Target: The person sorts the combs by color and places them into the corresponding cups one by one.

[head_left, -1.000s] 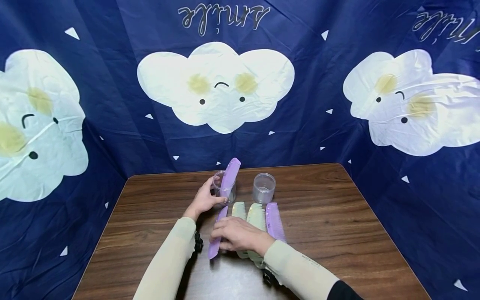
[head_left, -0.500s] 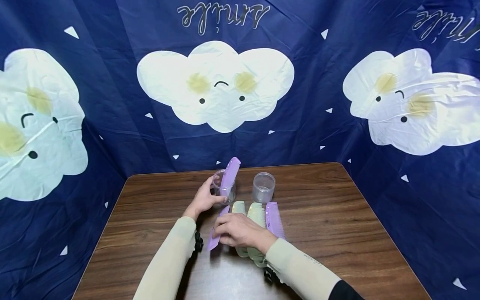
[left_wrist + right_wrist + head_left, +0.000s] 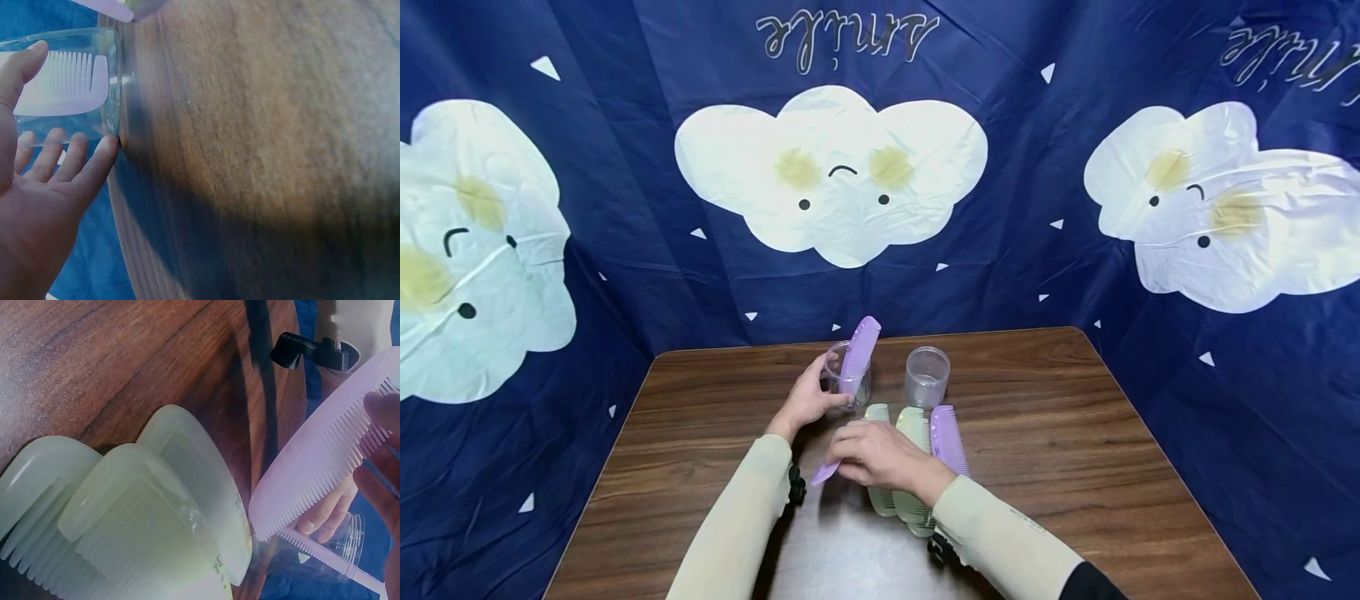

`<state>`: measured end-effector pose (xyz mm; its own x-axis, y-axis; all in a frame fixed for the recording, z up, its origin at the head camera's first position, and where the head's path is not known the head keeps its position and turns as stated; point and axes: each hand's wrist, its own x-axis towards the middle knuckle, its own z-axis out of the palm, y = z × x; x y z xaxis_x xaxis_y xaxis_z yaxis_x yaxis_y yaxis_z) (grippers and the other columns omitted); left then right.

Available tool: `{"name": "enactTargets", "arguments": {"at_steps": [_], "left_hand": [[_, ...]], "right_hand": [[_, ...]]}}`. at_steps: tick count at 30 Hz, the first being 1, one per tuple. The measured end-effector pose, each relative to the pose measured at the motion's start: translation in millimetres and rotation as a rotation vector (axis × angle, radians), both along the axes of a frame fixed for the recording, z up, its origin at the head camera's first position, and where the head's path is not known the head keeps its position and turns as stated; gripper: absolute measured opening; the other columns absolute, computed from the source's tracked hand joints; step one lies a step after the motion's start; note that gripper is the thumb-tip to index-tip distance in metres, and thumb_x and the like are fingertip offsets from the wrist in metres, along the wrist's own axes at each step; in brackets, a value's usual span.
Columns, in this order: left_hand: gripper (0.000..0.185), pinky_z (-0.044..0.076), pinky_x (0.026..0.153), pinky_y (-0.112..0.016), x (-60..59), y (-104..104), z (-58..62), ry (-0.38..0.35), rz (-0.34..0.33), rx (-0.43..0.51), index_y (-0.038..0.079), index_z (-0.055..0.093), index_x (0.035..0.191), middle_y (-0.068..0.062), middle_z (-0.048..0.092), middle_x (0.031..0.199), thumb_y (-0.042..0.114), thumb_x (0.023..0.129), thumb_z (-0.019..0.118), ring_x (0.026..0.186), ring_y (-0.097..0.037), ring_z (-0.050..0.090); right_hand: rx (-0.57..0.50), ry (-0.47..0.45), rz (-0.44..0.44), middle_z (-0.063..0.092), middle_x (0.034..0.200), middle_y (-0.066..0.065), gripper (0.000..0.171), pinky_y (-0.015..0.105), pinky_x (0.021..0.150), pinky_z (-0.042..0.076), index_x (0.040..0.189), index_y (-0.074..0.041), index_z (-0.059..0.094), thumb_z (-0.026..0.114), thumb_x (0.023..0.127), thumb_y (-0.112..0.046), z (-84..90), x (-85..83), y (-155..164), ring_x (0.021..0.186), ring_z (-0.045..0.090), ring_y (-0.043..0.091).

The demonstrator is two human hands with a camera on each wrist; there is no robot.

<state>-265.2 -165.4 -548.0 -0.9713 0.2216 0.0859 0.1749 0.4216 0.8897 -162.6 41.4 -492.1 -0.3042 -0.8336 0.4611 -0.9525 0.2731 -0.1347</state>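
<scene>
My left hand (image 3: 808, 398) holds a clear plastic jar (image 3: 865, 388) near the table's far edge, thumb on one side and fingers on the other. A purple comb (image 3: 860, 350) leans in that jar, its upper end standing out above the rim; the left wrist view shows its toothed lower end (image 3: 69, 90) through the wall. With my right hand (image 3: 880, 454) I pinch a second purple comb (image 3: 319, 444) by its toothed side, raised off the table and tilted. In the head view most of this comb is hidden behind the hand. Beneath and beside that hand lie pale green combs (image 3: 912, 429).
Another clear jar (image 3: 927, 379) stands to the right of the held one. A further purple comb (image 3: 949, 437) lies right of the green ones on the wooden table (image 3: 1060, 467). Dark blue cloth (image 3: 1030, 275) with printed clouds hangs round the table's back and sides.
The comb in my right hand has lifted and turned, its near end moving up and away from me. The left hand, its jar and the other combs stay where they were.
</scene>
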Motion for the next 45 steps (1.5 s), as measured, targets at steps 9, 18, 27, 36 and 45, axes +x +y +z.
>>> {"name": "enactTargets", "arguments": {"at_steps": [9,18,27,36,45], "left_hand": [[0.092,0.05,0.105,-0.056,1.5,-1,0.6,0.021,-0.01,0.014,0.007,0.042,0.152,-0.022,0.053,0.146,0.011,0.076,0.092,0.132,-0.042,0.055],[0.09,0.051,0.104,-0.055,2.7,-1,1.6,0.01,-0.017,-0.005,0.01,0.041,0.154,-0.02,0.051,0.149,0.01,0.078,0.09,0.133,-0.039,0.055],[0.082,0.049,0.105,-0.056,2.3,0,2.7,0.012,0.001,-0.06,0.006,0.043,0.151,-0.02,0.057,0.142,0.012,0.081,0.086,0.131,-0.04,0.056],[0.086,0.049,0.107,-0.055,-0.9,-1,0.3,0.013,0.002,-0.039,0.006,0.044,0.15,-0.02,0.056,0.143,0.011,0.078,0.089,0.132,-0.039,0.055],[0.091,0.048,0.107,-0.056,-0.2,-1,-0.8,0.021,-0.012,-0.013,0.003,0.041,0.152,-0.021,0.052,0.147,0.013,0.076,0.091,0.133,-0.041,0.054]], "right_hand": [[-0.105,0.003,-0.012,0.07,0.101,-0.01,0.023,0.018,0.085,0.055,0.106,-0.02,0.069,0.08,0.087,-0.014,6.2,-4.5,0,0.095,0.067,0.004],[-0.117,0.064,-0.029,0.064,0.104,-0.007,0.052,0.014,0.066,0.049,0.137,-0.023,0.063,0.072,0.088,-0.006,12.8,-5.4,1,0.079,0.057,0.002],[-0.174,0.116,-0.049,0.059,0.106,-0.003,0.045,0.011,0.057,0.04,0.129,-0.028,0.068,0.063,0.092,-0.003,17.6,-5.9,2,0.071,0.051,0.002],[-0.205,0.112,-0.035,0.067,0.104,-0.008,0.024,0.014,0.063,0.051,0.112,-0.024,0.075,0.07,0.092,-0.012,22.1,-7.9,6,0.076,0.061,0.0],[-0.202,0.1,-0.05,0.069,0.096,-0.01,0.011,0.018,0.083,0.055,0.098,-0.019,0.072,0.073,0.088,-0.014,23.0,-7.1,9,0.089,0.065,0.004]]}}
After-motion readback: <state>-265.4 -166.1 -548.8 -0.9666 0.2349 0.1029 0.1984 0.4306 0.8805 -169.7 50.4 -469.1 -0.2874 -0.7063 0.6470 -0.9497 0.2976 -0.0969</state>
